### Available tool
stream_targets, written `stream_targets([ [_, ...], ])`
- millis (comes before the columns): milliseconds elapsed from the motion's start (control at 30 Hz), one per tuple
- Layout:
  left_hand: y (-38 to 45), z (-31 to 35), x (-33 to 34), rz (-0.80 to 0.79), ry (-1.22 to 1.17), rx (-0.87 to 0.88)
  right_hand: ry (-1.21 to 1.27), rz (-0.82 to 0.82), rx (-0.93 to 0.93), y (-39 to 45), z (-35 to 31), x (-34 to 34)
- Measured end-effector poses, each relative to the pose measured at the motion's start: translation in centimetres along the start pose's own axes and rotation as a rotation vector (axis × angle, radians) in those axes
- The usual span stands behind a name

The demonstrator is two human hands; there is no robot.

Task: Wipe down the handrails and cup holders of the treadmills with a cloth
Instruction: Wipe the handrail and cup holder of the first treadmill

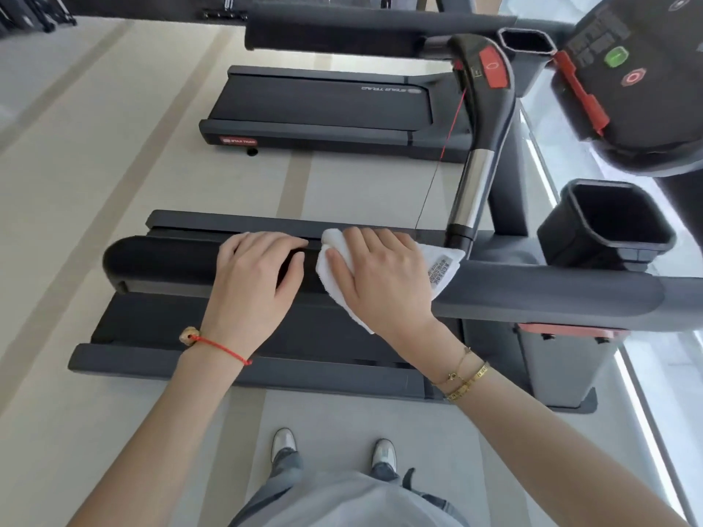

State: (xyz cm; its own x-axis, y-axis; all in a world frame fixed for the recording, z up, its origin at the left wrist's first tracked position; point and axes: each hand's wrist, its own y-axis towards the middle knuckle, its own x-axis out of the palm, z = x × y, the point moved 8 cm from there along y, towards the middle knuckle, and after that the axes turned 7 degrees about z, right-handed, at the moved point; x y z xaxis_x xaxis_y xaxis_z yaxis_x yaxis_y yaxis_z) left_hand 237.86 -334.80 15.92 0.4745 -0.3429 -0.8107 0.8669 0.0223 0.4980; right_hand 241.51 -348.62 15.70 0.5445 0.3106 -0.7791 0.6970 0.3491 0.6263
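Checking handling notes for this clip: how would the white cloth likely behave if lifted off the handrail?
The white cloth probably goes floppy: it drapes over the handrail under the right hand. Likely light, being small and thin-folded. Its terry-like surface should resist slipping.

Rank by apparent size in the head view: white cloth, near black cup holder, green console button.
1. Near black square cup holder, though it sits closer to the camera.
2. White folded cloth, partly hidden under the right hand.
3. Round green console button.
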Motion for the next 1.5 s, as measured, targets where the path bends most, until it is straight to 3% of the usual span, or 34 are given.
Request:
stream_targets([
  [333, -0.3, -9.7, -3.7, 0.015, -0.039, 0.021, 0.027, -0.07, 0.019, 4.2, -10.4, 3.7],
  [467, -0.6, -11.9, -4.7, 0.029, -0.069, 0.055, 0.021, -0.176, 0.046, 5.1, -11.9, 5.1],
  [700, -0.7, -14.8, -6.0, 0.042, -0.118, 0.037, 0.029, -0.192, 0.008, 6.5, -15.1, 5.9],
  [1000, -1.3, -17.7, -5.9, -0.04, -0.22, -0.08, 0.06, 0.031, -0.069, 3.6, -14.6, 3.4],
  [1200, -1.4, -18.0, -5.7, -0.058, -0.253, -0.105, 0.017, -0.012, 0.146, 5.5, -13.6, 3.9],
  [1367, -1.5, -17.8, -5.6, -0.054, -0.239, -0.116, 0.096, -0.099, 0.016, 6.2, -16.5, 5.3],
  [1500, -1.5, -17.9, -5.6, -0.033, -0.249, -0.129, 0.137, -0.067, -0.096, 3.9, -14.1, 3.6],
])
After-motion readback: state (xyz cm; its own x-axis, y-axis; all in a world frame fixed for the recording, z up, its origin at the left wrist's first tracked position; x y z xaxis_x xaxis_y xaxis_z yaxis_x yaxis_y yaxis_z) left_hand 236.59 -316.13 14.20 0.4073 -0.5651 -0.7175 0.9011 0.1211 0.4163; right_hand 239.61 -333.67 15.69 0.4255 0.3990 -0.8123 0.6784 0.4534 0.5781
